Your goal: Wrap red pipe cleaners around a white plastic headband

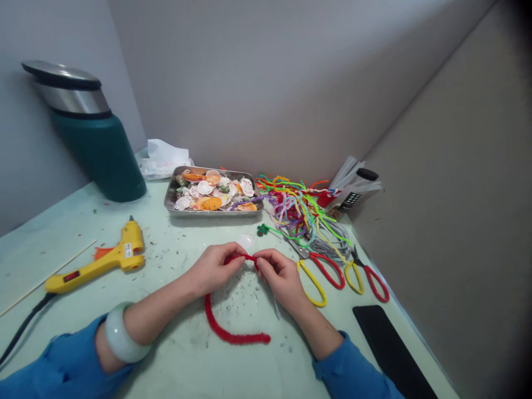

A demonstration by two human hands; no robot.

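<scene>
A fuzzy red pipe cleaner (236, 337) is held between my two hands above the middle of the table. My left hand (218, 267) pinches it between thumb and fingers, and its long tail curves down below that hand in a hook shape. Close beside it, my right hand (279, 273) is closed on the same pipe cleaner a short way along, where a small bend hangs under the fingertips. A thin pale strand (276, 306) shows beneath my right hand; where it begins is hidden. Just behind my fingers lies a whitish round piece (246, 241).
A metal tray (214, 214) of shells stands at the back, beside a heap of coloured pipe cleaners (307, 213). Scissors (328, 270) and a black phone-like slab (388, 349) lie right. A yellow glue gun (97, 266), a thin stick (50, 277) and a teal bottle (103, 155) occupy the left.
</scene>
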